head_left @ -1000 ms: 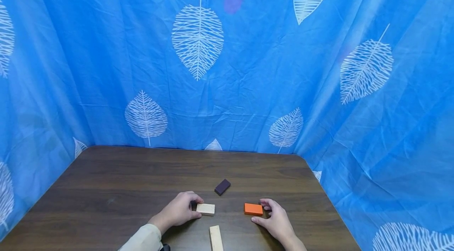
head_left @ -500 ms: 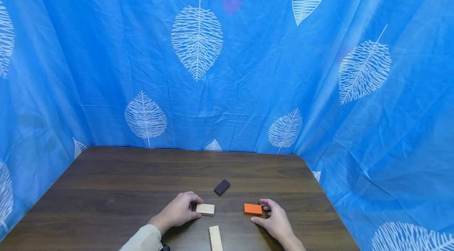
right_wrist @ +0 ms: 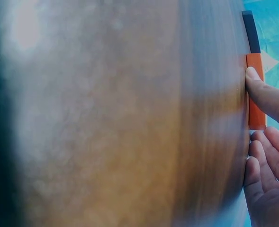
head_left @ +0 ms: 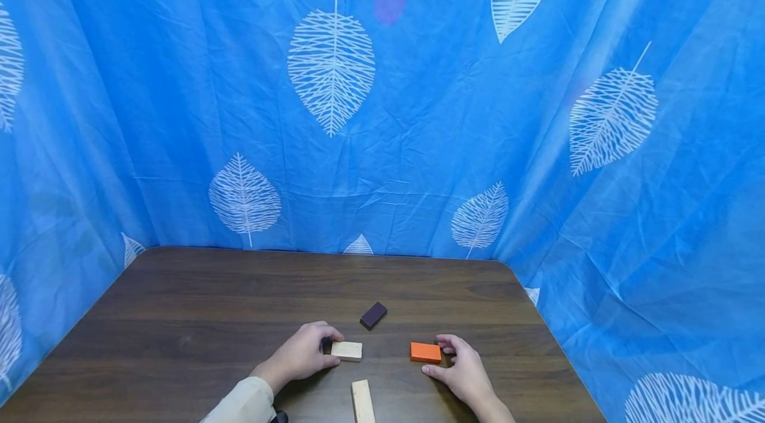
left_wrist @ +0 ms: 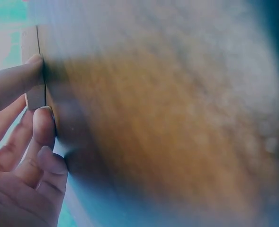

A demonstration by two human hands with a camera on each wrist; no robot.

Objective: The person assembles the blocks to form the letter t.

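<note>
One thumb and forefinger of the left hand (head_left: 299, 355) bent into a C open towards 3 o'clock, grasping the small pale block (head_left: 348, 350) by its 9 o'clock end: thumb near its 8 o'clock corner, forefinger near its 10. Other fingers (left_wrist: 43, 124) folded in below, tips close to the tabletop (head_left: 209, 317) in the left wrist view. Right hand (head_left: 465, 371) in a matching C, open towards 10 o'clock, grasping the orange block (head_left: 425, 352): thumb along the 6 o'clock side, forefinger at the 2 o'clock corner. Remaining right fingers bent, just beyond the block's end in the right wrist view.

On a clock face centred between the hands in the head view, small pale block at 9, orange block at 3, both flat on the tabletop, apart. Dark block (head_left: 373, 316) set slantwise between 11 and 12, longer pale block (head_left: 362, 402) between 6 and 7, cut off by the frame edge. Left forearm extended in from 8, in a pale sleeve (head_left: 242, 402), dark item (head_left: 279, 417) at the wrist; right forearm (head_left: 495, 408) from 4, angled towards 10. Blue curtain (head_left: 412, 91) with white leaf shapes beyond, from 10 round to 2.
</note>
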